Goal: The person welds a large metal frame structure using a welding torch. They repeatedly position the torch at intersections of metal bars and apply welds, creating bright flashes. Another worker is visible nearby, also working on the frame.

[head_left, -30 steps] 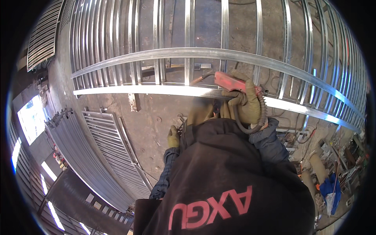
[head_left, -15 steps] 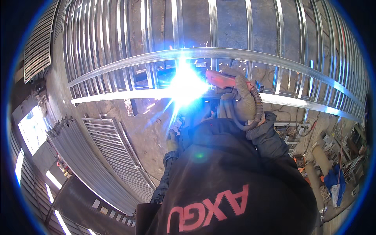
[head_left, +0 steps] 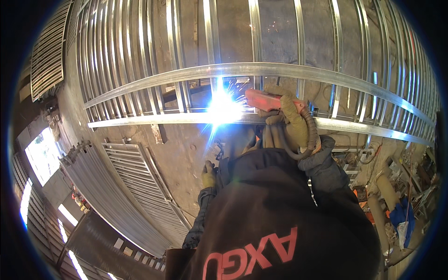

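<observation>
My right hand (head_left: 296, 122), in a tan work glove, is closed round a red welding torch (head_left: 263, 100). A ribbed cable (head_left: 309, 128) runs down from the torch past my wrist. Left of the torch nozzle, a blinding white-blue arc (head_left: 224, 109) burns on the near metal rail (head_left: 154, 119), throwing small sparks. Its glare hides the joint. My left hand (head_left: 208, 176), also gloved, is low beside my dark jacket (head_left: 280, 196), apart from the rails. Its fingers are partly hidden, so I cannot tell what they hold.
Beyond the near rail lies a far rail (head_left: 261, 69) crossed by several upright metal bars (head_left: 255, 32). At left, a slatted metal panel (head_left: 126, 161) lies by a stack of long grey profiles (head_left: 102, 191). Rolls, a blue cloth (head_left: 402, 219) and scrap clutter the right.
The arc's glare has shrunk, and the bars around it show more clearly. The whole view has shifted slightly, with the rails lower in it. The torch stays in my right hand.
</observation>
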Action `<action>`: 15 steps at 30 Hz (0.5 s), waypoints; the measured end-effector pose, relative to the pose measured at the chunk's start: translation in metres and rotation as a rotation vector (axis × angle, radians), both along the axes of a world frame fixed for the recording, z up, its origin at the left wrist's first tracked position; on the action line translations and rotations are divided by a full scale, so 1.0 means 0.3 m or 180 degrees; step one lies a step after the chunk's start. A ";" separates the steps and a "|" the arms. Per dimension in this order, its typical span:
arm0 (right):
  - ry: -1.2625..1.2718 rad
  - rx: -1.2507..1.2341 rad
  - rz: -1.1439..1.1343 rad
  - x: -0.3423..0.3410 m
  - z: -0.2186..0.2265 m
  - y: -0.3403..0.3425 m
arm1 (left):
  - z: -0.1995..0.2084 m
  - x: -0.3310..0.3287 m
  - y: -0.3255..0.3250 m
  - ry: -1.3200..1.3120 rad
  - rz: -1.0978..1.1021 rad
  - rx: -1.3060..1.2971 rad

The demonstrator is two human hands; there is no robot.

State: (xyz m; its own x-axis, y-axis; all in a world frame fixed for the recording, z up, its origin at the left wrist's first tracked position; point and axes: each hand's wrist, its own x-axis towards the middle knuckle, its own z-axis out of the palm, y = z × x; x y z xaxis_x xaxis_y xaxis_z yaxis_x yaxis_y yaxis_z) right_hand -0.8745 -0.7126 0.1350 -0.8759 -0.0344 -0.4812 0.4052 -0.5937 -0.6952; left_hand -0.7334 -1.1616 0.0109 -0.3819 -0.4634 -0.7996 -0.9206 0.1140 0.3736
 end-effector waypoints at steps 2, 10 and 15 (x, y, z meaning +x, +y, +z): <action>0.0037 0.0007 0.0119 -0.024 0.005 0.007 | 0.003 0.005 0.000 0.0027 0.0029 0.0054; 0.0002 0.0029 0.0184 -0.035 0.002 0.032 | -0.018 0.045 -0.012 0.0018 0.0073 -0.0006; 0.0006 0.0062 -0.0263 -0.008 -0.021 0.023 | -0.034 0.091 -0.011 -0.0010 0.0161 -0.0040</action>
State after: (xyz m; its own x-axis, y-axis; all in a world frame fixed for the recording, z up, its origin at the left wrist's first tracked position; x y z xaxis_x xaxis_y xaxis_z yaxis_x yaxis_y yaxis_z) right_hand -0.8769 -0.7058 0.1286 -0.8763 0.0472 -0.4795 0.3542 -0.6114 -0.7076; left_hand -0.7062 -1.1648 0.0006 -0.3552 -0.4922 -0.7947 -0.9264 0.0719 0.3695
